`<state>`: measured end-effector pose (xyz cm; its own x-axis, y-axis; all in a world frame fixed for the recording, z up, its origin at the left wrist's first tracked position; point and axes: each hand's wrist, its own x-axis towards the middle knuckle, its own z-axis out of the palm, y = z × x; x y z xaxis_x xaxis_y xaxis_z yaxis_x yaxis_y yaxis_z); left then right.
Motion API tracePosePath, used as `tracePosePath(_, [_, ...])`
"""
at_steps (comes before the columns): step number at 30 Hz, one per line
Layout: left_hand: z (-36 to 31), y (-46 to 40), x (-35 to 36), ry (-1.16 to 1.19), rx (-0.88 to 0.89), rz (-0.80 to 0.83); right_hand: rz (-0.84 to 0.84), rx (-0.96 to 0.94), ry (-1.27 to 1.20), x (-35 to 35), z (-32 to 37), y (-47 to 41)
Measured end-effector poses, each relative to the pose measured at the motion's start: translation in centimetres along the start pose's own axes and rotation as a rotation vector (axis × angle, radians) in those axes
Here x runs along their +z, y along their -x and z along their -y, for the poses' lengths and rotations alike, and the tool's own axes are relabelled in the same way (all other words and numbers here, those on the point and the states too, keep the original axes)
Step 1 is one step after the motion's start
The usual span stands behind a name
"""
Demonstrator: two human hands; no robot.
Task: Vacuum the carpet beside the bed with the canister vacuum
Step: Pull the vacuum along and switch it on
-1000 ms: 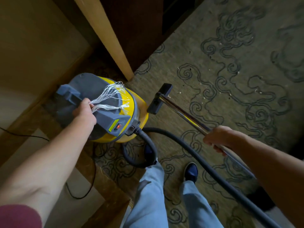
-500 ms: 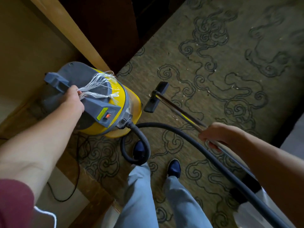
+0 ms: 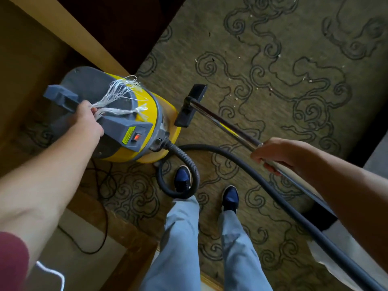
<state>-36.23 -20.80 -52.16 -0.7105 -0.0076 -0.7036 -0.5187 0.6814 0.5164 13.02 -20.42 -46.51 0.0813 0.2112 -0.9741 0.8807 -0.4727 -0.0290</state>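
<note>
Left hand (image 3: pixel 87 122) has a closed grip on the grey handle (image 3: pixel 109 119) atop the yellow vacuum (image 3: pixel 134 127), white string (image 3: pixel 119 97) tied at that handle; right hand (image 3: pixel 275 154) has a closed grip around the metal wand (image 3: pixel 222 120). Wand runs up-left to the black floor head (image 3: pixel 191 106), sitting just beside the vacuum on the patterned carpet (image 3: pixel 273 59). Dark hose (image 3: pixel 231 158) loops from the vacuum past the blue shoes (image 3: pixel 230 197); switch (image 3: pixel 136 137) glows red, white crumbs (image 3: pixel 270 89) scattered on carpet.

The hose (image 3: pixel 294 208) runs off the lower right edge; the yellow label (image 3: pixel 127 136) is unreadable.
</note>
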Motion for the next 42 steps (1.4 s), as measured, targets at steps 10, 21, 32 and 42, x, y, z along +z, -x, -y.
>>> tracePosePath(10, [-1.1,-3.6,1.7,0.040,0.085,0.023,0.020,0.058,-0.044,2.4,4.4,-1.8])
tracePosePath(21, [-1.2,-4.0,2.1,-0.049,0.155,-0.086,0.029,-0.019,-0.086,2.8,6.3,-0.5])
tracePosePath(32, [3.7,3.8,-2.4,-0.843,0.937,-0.189,-0.020,-0.087,-0.194,3.3,2.1,0.7])
tracePosePath(42, [9.6,3.1,-2.1,-1.691,1.159,-0.092,-0.017,-0.102,-0.258,4.9,-2.9,0.5])
